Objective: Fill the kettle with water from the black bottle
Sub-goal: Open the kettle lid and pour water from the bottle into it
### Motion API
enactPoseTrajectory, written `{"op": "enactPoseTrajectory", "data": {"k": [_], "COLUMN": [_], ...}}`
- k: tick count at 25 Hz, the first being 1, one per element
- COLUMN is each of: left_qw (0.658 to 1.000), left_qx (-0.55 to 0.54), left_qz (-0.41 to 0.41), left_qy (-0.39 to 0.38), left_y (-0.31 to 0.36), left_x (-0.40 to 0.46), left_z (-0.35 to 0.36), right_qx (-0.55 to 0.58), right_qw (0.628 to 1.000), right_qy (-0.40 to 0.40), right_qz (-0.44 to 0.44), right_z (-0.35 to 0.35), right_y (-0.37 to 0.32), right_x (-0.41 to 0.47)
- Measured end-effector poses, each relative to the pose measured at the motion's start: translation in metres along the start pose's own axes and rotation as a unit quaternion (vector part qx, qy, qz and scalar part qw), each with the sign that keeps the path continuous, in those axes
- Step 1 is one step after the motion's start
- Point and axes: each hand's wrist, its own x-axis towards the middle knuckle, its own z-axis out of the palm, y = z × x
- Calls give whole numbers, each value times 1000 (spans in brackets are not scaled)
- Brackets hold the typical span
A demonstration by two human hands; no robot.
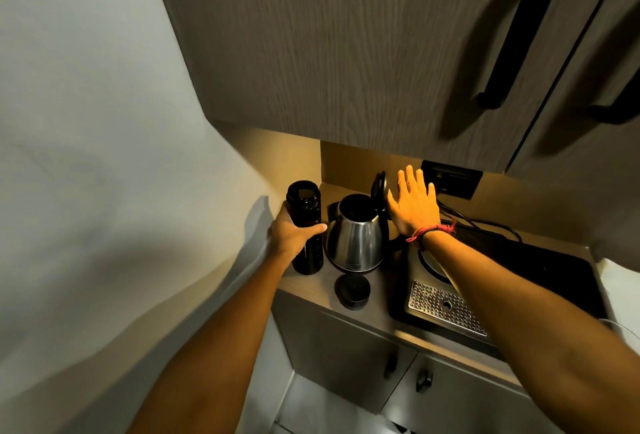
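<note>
The black bottle (304, 211) stands upright and uncapped at the left end of the counter, and my left hand (291, 234) is wrapped around its middle. Just right of it sits the steel kettle (356, 239) with its black lid (378, 191) tipped up and its mouth open. My right hand (414, 203) hovers flat with fingers spread behind and to the right of the kettle, next to the raised lid, holding nothing. The bottle's round black cap (352, 291) lies on the counter in front of the kettle.
A black appliance with a perforated metal drip tray (446, 307) fills the counter's right side. A wall socket (450, 179) with cables sits behind it. Wooden cupboards (346, 45) hang low overhead, and a wall closes the left side.
</note>
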Motion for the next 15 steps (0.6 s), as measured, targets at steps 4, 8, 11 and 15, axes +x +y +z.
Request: {"op": "enactPoseTrajectory", "data": {"k": [4,8,11,15], "left_qw": [998,984,962,922], "left_qx": [50,152,239,350], "left_qz": [45,85,114,140], "left_qy": [5,-47,-72,-92], "left_y": [1,7,16,33], "left_x": [-1,-1,2,7], "left_z": [1,-5,-6,-2], "right_qx": [4,10,15,8], "right_qw": [1000,1000,1000,1000], "right_qy": [-2,-1,3,11], "right_qz": [7,5,2,0], "right_z": [0,1,2,2], "right_y": [-1,0,1,2], "right_x": [0,0,0,1]}}
